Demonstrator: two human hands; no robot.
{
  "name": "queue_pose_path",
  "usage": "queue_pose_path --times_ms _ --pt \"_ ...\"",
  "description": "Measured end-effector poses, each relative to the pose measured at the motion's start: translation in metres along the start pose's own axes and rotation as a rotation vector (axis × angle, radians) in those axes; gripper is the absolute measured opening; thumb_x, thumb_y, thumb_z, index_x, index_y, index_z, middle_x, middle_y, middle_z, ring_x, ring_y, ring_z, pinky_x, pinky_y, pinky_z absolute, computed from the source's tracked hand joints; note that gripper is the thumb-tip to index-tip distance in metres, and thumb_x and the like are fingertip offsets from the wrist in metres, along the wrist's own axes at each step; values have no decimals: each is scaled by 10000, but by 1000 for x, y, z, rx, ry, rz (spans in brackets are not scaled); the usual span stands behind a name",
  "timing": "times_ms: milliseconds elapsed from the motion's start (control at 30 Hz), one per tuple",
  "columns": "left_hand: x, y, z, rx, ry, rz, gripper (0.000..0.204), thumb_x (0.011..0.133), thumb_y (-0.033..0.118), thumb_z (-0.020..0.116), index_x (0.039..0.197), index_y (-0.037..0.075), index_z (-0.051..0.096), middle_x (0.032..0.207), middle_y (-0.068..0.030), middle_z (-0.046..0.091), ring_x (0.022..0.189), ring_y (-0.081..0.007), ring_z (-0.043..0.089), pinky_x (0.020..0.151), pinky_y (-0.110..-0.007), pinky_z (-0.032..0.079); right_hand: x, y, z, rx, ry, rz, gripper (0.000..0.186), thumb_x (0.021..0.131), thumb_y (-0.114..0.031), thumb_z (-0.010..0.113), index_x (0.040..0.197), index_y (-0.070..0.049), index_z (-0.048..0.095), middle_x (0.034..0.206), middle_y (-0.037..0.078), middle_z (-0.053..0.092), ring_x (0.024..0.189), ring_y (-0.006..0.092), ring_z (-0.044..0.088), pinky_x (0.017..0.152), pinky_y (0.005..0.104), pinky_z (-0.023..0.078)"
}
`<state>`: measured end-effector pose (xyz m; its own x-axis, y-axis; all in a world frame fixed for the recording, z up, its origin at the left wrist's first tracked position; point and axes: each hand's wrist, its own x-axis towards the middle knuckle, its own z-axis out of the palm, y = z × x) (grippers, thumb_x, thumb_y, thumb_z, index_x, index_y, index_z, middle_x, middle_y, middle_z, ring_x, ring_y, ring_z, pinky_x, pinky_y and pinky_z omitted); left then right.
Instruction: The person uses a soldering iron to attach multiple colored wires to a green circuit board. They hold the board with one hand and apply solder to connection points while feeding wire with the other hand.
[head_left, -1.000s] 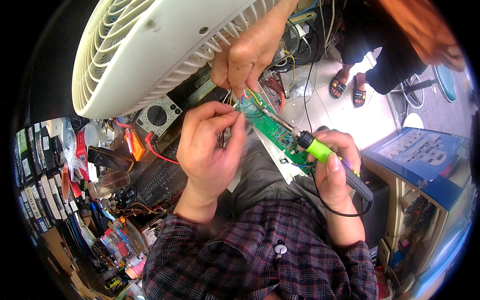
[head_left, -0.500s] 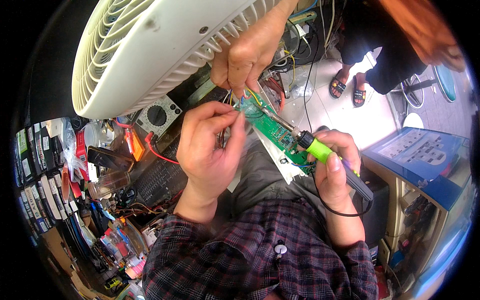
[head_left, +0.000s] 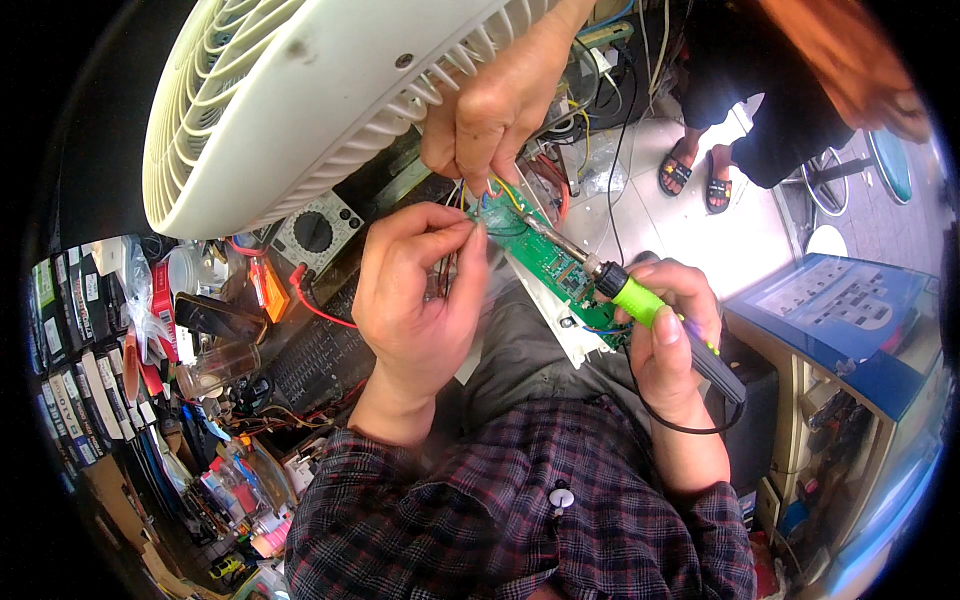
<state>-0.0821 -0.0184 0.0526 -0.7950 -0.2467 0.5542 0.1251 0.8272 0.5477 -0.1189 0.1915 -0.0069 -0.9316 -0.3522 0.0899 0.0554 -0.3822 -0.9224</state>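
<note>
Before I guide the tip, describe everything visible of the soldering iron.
The soldering iron has a slim metallic shaft, black collar, bright green grip and dark grey rear end, with a black cord looping from it. Held in the right hand, it slants up-left over the green circuit board; whether its tip touches is unclear.

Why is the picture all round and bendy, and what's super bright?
Head view: the fisheye lens makes black corners and bends edges, like those of the blue-topped cabinet; head view: strong light washes out the pale floor tiles; head view: the green circuit board is lit well enough to show its parts.
</note>
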Motion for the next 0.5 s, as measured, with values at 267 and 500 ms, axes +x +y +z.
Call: queue_pose_path --times_ms 267,500 --pt "0 -2 2 -6 24 28 178 799 -88 745 923 -14 641 983 -137 657 873 -206 641 770 -292 515 -1 0 -1 7 -8 15 409 974 -338 581 1190 8 553 1016 129 661 881 169 646 814 307 507" --pt "0 0 0 -16 -1 -1 156 825 -95 724 931 -26 633 1007 -144 648 911 -194 634 815 -286 510 -2 3 -3 -3 -49 -37 370 981 -292 568 1194 10 544 1078 144 651 928 179 645 848 317 506"
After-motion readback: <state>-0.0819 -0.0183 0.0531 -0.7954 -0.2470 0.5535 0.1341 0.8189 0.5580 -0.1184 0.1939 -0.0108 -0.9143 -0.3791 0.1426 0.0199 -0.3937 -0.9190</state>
